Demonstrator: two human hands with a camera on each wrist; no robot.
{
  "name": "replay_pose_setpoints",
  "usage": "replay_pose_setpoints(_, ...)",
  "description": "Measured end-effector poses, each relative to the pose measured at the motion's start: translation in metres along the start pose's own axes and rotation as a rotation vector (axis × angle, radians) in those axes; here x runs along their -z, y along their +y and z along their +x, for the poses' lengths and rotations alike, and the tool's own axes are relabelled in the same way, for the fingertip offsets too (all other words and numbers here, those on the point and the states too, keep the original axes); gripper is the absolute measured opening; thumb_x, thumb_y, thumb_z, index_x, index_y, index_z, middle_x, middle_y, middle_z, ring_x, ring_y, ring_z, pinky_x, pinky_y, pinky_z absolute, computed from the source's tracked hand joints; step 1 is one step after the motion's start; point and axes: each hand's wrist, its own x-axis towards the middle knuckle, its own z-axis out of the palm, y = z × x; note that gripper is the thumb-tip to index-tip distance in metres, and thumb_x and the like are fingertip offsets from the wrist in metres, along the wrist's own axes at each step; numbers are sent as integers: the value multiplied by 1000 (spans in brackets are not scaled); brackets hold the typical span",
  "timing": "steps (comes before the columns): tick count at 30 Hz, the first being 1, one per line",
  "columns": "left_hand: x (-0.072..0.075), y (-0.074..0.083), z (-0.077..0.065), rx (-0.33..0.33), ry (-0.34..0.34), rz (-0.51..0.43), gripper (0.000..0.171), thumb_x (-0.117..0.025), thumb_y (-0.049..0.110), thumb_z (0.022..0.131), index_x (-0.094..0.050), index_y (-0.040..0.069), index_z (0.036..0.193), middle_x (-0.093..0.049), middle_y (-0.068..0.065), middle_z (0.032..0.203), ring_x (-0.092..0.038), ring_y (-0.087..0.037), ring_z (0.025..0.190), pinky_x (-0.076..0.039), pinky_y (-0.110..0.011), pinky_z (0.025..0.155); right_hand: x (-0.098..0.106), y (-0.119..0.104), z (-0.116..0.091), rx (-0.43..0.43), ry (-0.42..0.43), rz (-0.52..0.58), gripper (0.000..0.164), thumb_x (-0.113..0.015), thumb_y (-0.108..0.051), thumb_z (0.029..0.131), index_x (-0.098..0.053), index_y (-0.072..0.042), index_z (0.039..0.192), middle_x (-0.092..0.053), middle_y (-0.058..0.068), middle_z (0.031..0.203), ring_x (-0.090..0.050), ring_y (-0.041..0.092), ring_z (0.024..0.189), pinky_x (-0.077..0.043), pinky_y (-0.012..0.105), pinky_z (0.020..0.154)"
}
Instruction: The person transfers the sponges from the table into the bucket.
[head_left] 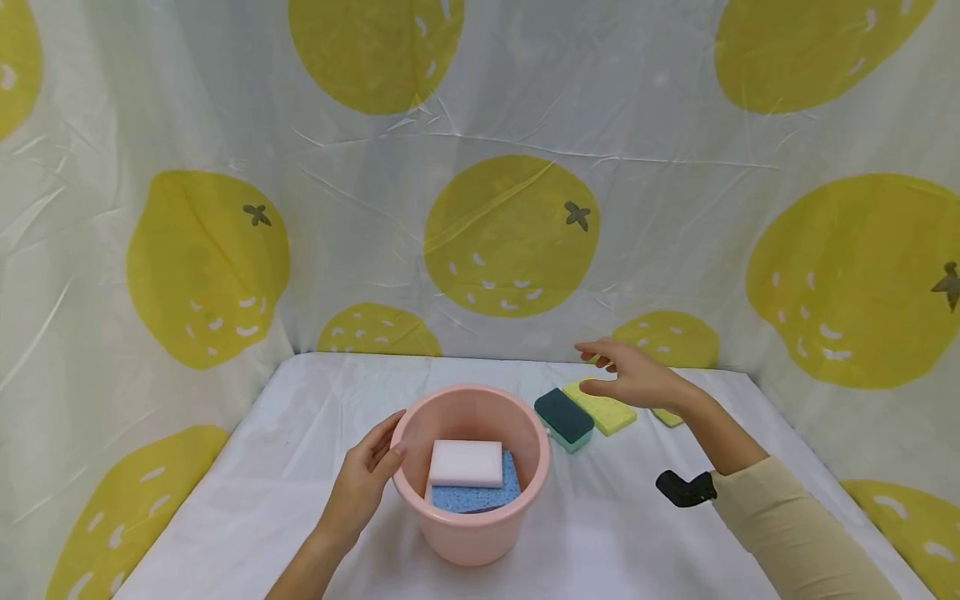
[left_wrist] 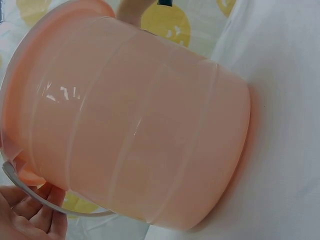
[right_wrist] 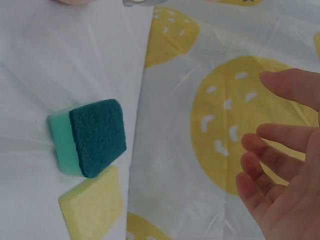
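Observation:
A pink bucket [head_left: 480, 533] stands on the white cloth, its thin pale handle [left_wrist: 80, 214] hanging at the side near my left hand. My left hand [head_left: 367, 467] grips the bucket's rim at its left, the thumb at the edge and the fingers against the outside. Inside the bucket, a white sponge block [head_left: 467, 463] lies on a blue sponge [head_left: 480, 498]. My right hand [head_left: 637, 375] hovers with nothing in it, fingers spread and slightly bent, above a yellow sponge [head_left: 611, 414]. Beside that sponge lies a green scrub sponge [right_wrist: 97, 140] with a dark green scouring face.
Another yellow-green sponge [head_left: 667, 417] lies partly hidden behind my right forearm. The white-covered table [head_left: 255, 467] is bounded at the back and sides by a hanging curtain [head_left: 360, 250] printed with lemons. A black strap piece [head_left: 684, 489] shows at my right sleeve.

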Motion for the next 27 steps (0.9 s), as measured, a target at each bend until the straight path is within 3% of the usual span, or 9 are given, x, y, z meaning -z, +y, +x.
replay_pose_setpoints(9, 1, 0, 0, -1, 1, 2, 50, -60, 16, 106, -48, 2, 153, -50, -17, 153, -48, -29, 139, -47, -22, 102, 3, 21, -3, -37, 7, 23, 67, -74, -29, 96, -49, 7, 148, -59, 22, 135, -55, 37, 117, -47, 59, 102)
replay_pose_setpoints(18, 1, -2, 0, -19, -8, -10, 50, -60, 16, 106, -48, 2, 153, -49, -16, 153, -48, -29, 139, -47, -22, 102, 9, 50, -12, -127, 42, 35, 67, -74, -27, 97, -48, 6, 149, -57, 25, 136, -54, 42, 119, -47, 60, 101)
replay_pose_setpoints(27, 1, -1, -1, -3, -9, -3, 51, -60, 17, 106, -48, 3, 153, -49, -16, 153, -48, -30, 139, -46, -22, 102, 8, 87, -25, -295, 38, 59, 72, -70, -34, 99, -43, 10, 150, -53, 29, 138, -51, 46, 121, -49, 60, 97)
